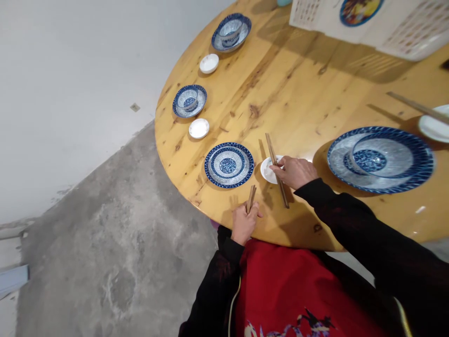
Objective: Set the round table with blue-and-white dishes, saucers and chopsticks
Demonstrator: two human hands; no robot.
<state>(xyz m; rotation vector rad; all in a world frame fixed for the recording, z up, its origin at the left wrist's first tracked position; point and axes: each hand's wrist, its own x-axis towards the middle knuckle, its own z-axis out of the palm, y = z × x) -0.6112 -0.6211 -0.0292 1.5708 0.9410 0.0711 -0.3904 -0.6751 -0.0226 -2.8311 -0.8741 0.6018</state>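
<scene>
My right hand (296,172) pinches a pair of wooden chopsticks (271,146) by the middle, over a small white dish (266,171) near the table's front edge. Closed around a bundle of chopsticks (250,199), my left hand (244,222) stays low by the table edge, with only the tips of the bundle showing above the fingers. Just beyond it sits a blue-and-white plate (209,167) with a bowl (228,164) on it. To the right of my right hand is another patterned plate (338,175), carrying a clear-sided bowl (370,161).
Along the left rim of the round wooden table (245,93) stand two more plates with bowls (190,101) and small white dishes (199,128). Chopsticks (417,106) lie across a white dish (433,128) at the right. A white plastic basket (326,21) stands at the back.
</scene>
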